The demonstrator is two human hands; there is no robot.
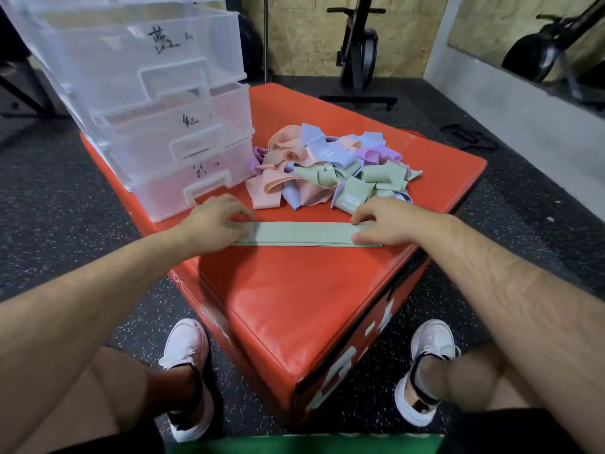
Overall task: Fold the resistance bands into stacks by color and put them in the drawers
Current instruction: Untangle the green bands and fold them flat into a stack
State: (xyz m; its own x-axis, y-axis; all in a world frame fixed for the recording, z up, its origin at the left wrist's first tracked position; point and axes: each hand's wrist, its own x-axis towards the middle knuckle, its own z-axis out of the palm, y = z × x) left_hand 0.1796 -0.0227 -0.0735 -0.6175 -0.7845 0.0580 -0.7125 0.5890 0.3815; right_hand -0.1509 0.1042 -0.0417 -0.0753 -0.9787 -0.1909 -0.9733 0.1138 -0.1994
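Green band (301,233) lies flat on the red box (294,290), left hand (214,222) and right hand (384,221) pressing its ends open-fingered; folding end-to-end likely comes next.

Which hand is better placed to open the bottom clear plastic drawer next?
Left, probably. The left hand rests on the flat pale-green fabric band just beside the bottom clear plastic drawer; the right hand rests on its other end, farther away.
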